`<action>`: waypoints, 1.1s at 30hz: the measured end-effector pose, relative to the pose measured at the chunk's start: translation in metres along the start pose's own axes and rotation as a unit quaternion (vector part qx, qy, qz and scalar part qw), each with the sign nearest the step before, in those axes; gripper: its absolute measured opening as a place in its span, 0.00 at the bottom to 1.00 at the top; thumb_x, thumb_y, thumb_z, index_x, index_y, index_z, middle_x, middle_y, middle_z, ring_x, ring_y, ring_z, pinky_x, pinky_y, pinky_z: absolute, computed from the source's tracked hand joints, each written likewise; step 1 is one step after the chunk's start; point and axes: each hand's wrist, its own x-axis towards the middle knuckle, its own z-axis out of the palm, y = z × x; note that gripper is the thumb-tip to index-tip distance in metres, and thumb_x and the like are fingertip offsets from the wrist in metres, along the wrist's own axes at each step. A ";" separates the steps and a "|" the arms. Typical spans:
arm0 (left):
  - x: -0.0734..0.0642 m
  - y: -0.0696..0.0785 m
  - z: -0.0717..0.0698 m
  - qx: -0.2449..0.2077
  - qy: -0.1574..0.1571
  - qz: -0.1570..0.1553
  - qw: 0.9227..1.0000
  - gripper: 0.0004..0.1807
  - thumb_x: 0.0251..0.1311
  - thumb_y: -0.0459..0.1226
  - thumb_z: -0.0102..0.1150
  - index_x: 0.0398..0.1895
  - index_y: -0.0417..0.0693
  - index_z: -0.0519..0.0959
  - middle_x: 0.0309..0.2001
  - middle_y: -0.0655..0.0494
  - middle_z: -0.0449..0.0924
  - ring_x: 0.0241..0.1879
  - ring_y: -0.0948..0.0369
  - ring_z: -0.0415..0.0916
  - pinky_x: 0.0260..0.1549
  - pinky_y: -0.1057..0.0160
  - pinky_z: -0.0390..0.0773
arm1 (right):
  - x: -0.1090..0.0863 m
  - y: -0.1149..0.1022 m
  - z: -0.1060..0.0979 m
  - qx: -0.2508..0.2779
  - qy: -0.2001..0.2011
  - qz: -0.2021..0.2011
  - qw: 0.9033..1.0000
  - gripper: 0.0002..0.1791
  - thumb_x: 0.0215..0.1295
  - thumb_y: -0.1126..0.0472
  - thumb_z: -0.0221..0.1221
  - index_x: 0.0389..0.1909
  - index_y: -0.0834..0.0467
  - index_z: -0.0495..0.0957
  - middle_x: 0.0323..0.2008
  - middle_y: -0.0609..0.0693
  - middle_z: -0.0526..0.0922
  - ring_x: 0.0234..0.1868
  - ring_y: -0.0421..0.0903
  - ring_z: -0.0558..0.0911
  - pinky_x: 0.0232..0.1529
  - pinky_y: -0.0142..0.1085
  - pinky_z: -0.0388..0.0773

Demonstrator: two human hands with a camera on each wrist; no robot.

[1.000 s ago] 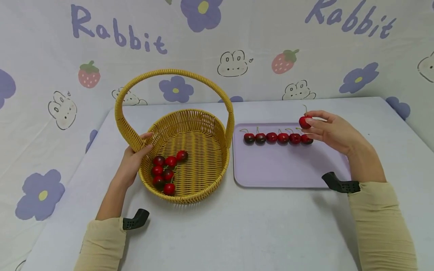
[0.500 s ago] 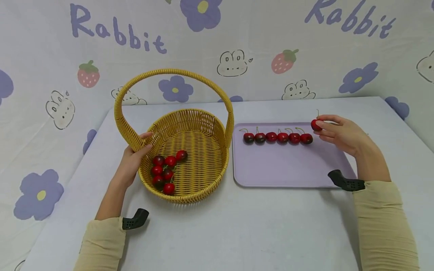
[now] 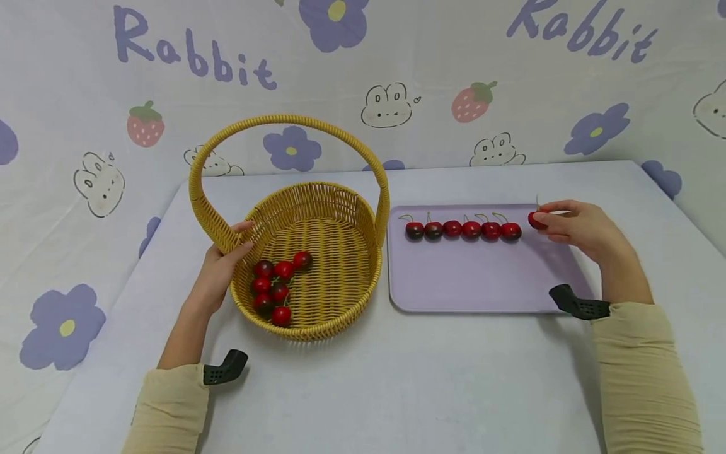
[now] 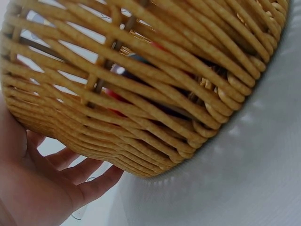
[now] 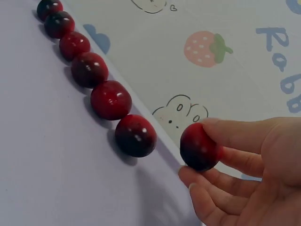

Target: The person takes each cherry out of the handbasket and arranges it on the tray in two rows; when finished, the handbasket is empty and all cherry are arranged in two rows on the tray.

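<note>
The right hand pinches a cherry just right of the cherry row, which runs left to right along the far side of the tray; the left hand, well left, grips the basket

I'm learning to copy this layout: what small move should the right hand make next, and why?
Probably lower the pinched cherry onto the tray, at the right end of the six lined-up cherries: the right hand holds it beside the last one, with a gap between.
</note>
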 end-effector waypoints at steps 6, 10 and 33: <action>-0.001 0.001 0.000 0.000 0.002 -0.002 1.000 0.26 0.72 0.38 0.44 0.71 0.45 0.58 0.71 0.47 0.52 0.68 0.51 0.53 0.64 0.48 0.51 | 0.004 0.002 0.006 -0.066 0.026 0.007 0.997 0.34 0.65 0.49 0.60 0.61 0.70 0.65 0.32 0.38 0.78 0.31 0.34 0.78 0.35 0.28 0.76; -0.001 0.002 0.000 0.000 0.003 -0.005 1.000 0.26 0.72 0.38 0.44 0.71 0.45 0.58 0.71 0.46 0.53 0.67 0.51 0.53 0.64 0.49 0.51 | 0.005 0.002 0.011 -0.106 0.046 0.024 0.993 0.32 0.64 0.49 0.60 0.59 0.69 0.67 0.36 0.47 0.78 0.30 0.38 0.76 0.32 0.31 0.75; 0.000 0.001 0.001 0.003 0.004 -0.004 1.000 0.26 0.72 0.38 0.44 0.71 0.45 0.58 0.71 0.46 0.54 0.67 0.51 0.53 0.64 0.48 0.51 | 0.009 0.000 0.021 -0.123 0.082 0.060 0.987 0.27 0.66 0.52 0.57 0.56 0.70 0.69 0.29 0.48 0.79 0.25 0.37 0.75 0.27 0.31 0.74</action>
